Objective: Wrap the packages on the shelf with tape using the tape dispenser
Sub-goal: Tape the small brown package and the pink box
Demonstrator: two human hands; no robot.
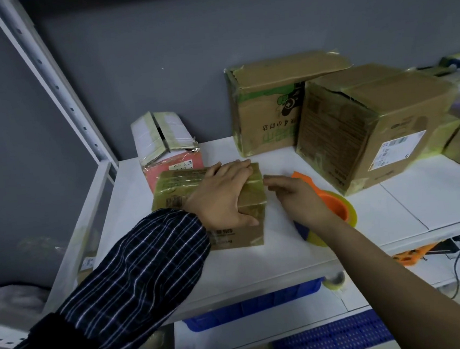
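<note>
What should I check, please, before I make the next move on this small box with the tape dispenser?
1. Small cardboard box steadied: ok, the left grip presses on its top.
2. Tape dispenser held: not ok, the right grip holds nothing.
3. Dispenser within reach: ok, it lies on the shelf right of the box.
4. Loose tape end ready: cannot tell, hidden.
5. Room to work: ok, the nearest large cardboard box stands apart.
</note>
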